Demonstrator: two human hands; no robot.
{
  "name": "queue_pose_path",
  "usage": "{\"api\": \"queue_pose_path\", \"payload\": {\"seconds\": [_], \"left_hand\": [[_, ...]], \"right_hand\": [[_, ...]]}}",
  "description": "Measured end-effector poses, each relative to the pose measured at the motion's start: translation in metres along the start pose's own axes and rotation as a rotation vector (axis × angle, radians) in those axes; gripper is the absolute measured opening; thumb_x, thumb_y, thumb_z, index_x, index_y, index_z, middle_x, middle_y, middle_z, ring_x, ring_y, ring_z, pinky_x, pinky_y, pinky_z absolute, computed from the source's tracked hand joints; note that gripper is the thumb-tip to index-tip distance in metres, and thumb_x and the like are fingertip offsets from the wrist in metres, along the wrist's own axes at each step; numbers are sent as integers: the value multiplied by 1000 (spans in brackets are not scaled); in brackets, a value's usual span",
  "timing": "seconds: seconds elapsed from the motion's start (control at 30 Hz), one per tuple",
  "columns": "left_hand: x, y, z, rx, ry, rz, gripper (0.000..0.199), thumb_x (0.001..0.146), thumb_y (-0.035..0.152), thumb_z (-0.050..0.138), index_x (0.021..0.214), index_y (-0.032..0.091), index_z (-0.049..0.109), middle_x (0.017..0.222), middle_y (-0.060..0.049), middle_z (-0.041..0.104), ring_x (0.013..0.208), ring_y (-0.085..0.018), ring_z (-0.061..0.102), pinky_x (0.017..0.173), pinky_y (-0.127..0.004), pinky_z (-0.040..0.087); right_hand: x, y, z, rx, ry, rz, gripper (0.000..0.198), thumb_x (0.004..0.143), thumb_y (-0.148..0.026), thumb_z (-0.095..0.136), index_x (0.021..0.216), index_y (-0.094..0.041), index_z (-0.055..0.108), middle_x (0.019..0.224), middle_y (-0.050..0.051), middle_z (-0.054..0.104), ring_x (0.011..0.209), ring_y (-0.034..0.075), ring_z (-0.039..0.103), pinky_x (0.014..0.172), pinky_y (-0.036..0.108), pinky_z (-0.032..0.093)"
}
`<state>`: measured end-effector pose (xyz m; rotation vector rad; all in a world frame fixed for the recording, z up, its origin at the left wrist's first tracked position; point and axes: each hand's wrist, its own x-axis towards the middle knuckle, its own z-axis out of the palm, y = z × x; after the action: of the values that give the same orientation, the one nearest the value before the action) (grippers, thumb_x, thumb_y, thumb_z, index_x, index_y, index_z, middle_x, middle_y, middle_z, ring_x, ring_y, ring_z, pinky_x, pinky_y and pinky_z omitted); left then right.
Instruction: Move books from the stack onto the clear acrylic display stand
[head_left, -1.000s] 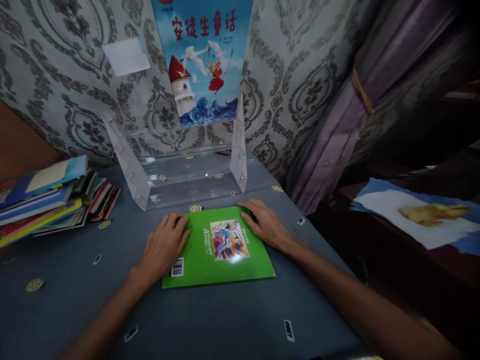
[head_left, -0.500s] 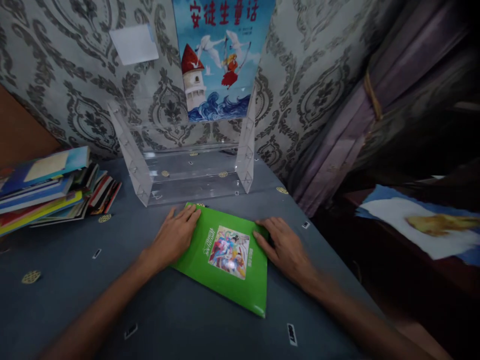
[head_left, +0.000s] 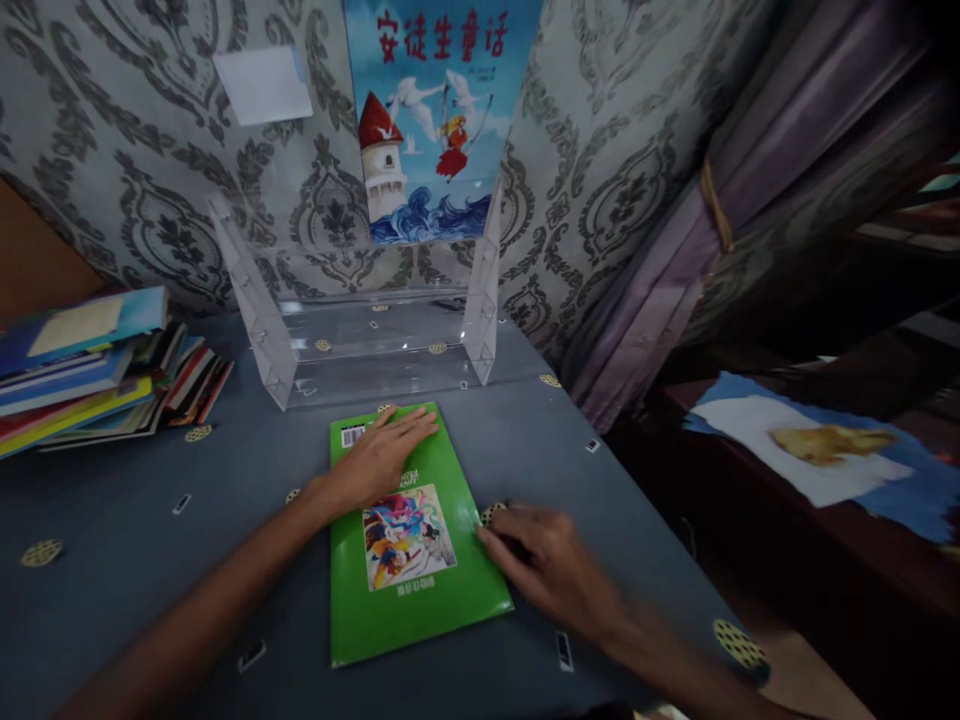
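A green book (head_left: 420,622) lies flat on the grey-blue tabletop, a colourful picture on its cover and a barcode near its upper left corner. My left hand (head_left: 382,460) rests across the upper part of the cover, fingers stretched out and covering some of the print. At the book's right edge is my right hand (head_left: 555,560), with thumb and forefinger tips close together on the edge and the other fingers curled and partly hidden.
A clear acrylic rack (head_left: 382,385) stands behind the book, with a blue storybook (head_left: 450,130) upright at its top. Several stacked books (head_left: 82,370) lie at the left. A white card (head_left: 264,85) is at the patterned wall; a purple curtain (head_left: 637,300) hangs right, beyond the table's edge.
The green book has turned on the tabletop and now lies nearly straight, its barcode showing. My left hand has slid farther onto the cover; my right hand has moved down the right side.
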<state>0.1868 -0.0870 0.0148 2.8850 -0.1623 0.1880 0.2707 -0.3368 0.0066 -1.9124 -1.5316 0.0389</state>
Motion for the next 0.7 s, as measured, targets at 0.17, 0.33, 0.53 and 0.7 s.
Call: {"api": "queue_pose_path", "payload": {"seconds": [0.17,0.33,0.53,0.7], "left_hand": [[-30,-3,-4,117,151,-67,36,95,8,42,127,19,57,141,-9,61,135,-23,52,113,-50,39],[-72,-14,-7,237,313,-295,25,100,19,41,114,19,62,121,-11,69,107,-28,62,86,-45,51],[-88,-24,-4,133,399,-368,25,100,24,40,115,20,60,102,-8,70,93,-24,65,83,-40,55],[-87,-28,3,80,470,-346,27,100,24,40,120,22,58,112,-8,71,100,-23,68,89,-41,55]], "right_hand": [[30,16,0,-40,58,33,45,102,-32,43,59,-20,48,54,-2,52,48,11,46,51,25,33],[73,13,11,-42,25,-170,23,100,-22,46,85,-17,63,76,5,67,70,17,60,66,29,46],[129,-9,45,-72,-202,-306,20,98,-17,53,116,-17,61,115,11,69,108,24,61,98,44,49],[144,-18,68,-141,-204,-312,28,99,-16,51,125,-13,59,138,17,58,131,28,52,113,50,40]]}}
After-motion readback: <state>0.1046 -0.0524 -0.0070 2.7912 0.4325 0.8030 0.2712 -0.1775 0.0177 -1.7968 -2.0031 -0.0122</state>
